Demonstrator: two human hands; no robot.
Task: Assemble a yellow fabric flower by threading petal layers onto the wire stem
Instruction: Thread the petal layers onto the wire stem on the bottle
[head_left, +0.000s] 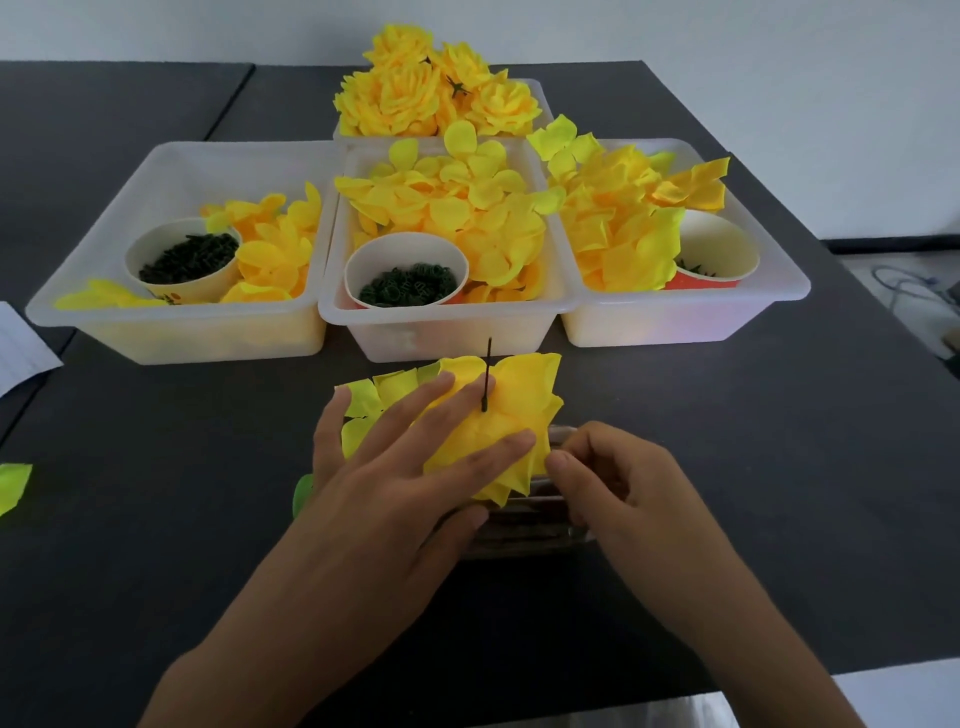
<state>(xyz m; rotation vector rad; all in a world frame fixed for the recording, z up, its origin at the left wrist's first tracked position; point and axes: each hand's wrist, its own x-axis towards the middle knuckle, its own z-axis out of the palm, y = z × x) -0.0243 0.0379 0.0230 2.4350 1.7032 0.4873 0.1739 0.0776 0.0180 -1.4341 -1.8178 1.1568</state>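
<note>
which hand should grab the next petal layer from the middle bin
Right, probably. The left hand lies flat on the flower, steadying it round the wire stem. The right hand only pinches the flower's edge, so it could let go and reach the middle bin.

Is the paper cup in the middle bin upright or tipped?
Tilted toward the camera: the paper cup in the middle bin shows its open mouth and dark green pieces inside.

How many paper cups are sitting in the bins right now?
3. One paper cup in the left bin, one in the middle bin, one in the right bin, partly behind petals. Others could be buried.
</note>
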